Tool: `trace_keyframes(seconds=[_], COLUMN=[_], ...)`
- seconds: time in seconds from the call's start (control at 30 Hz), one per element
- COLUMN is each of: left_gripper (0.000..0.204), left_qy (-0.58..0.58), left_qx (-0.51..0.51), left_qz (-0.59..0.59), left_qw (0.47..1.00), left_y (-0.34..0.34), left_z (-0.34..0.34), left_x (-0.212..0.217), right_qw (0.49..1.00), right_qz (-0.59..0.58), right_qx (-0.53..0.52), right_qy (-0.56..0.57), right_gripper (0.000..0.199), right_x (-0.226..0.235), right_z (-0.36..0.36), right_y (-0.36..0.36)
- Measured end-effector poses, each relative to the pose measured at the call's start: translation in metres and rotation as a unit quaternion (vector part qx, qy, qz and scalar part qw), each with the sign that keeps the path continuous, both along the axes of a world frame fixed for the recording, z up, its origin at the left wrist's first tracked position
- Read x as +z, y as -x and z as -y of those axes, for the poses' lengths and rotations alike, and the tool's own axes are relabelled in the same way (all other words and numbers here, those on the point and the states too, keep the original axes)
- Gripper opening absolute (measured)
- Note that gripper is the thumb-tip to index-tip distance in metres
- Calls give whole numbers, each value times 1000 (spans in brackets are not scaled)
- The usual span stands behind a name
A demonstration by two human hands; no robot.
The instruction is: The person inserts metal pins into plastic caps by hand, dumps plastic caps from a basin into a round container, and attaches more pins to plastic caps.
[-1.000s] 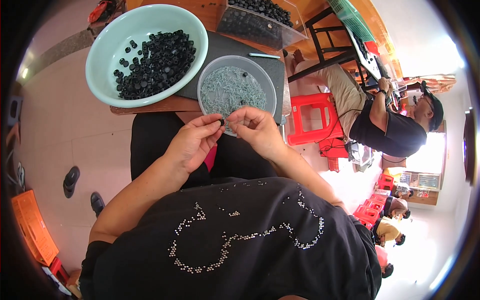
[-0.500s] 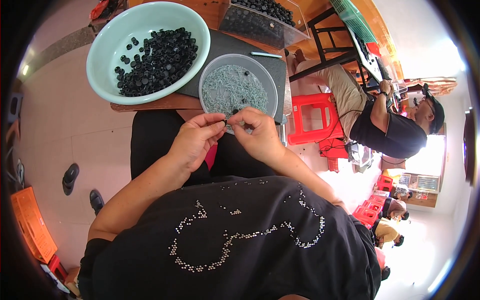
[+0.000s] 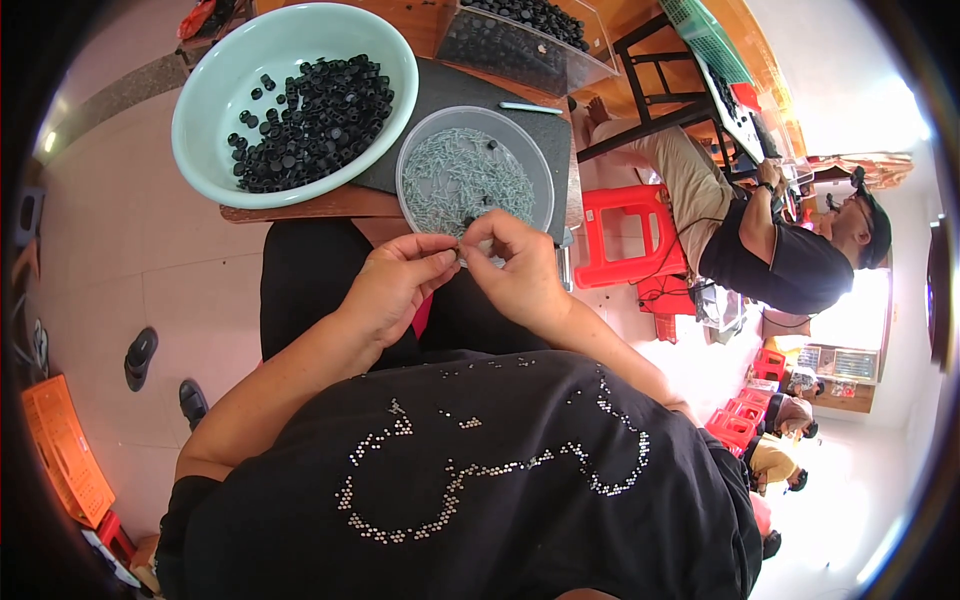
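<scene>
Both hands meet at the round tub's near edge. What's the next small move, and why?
I'd probably ease the right hand slightly back from the left hand: their fingertips meet at the near edge of the round tub, hiding most of the small dark piece pinched there, so its state can't be judged.

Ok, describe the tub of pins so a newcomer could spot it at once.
Start from the big mint basin at upper left, heaped with black caps. Just right of it, on the dark mat and partly behind the right hand, is the round tub. It's smaller, greyish and mostly full of thin silvery pins, not caps.
</scene>
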State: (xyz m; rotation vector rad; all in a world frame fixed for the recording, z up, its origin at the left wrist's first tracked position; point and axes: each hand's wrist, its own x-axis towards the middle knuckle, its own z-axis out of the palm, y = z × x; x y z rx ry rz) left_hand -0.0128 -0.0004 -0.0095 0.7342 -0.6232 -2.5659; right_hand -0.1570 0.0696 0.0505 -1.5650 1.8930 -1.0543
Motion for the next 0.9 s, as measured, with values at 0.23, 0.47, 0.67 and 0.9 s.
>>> trace_keyframes(seconds=[0.23,0.47,0.67,0.9], left_gripper=[19,17,18,18], left_qy=[-88,-93,-73,-70], left_qx=[0,5,-1,-19], left_qz=[-48,-45,-44,-41], left_qw=[995,995,996,997], left_y=[-2,-2,-2,-2], left_z=[4,3,2,4], left_x=[0,4,4,3], right_qw=[995,997,998,979], right_qz=[88,42,30,202], right_qx=[-44,-41,-29,-30], right_qy=[35,50,48,-21], right_gripper=[9,9,8,8], right_x=[-8,-2,-3,-6], right_z=[-3,-1,-1,-1], right_y=[1,-1,-3,1])
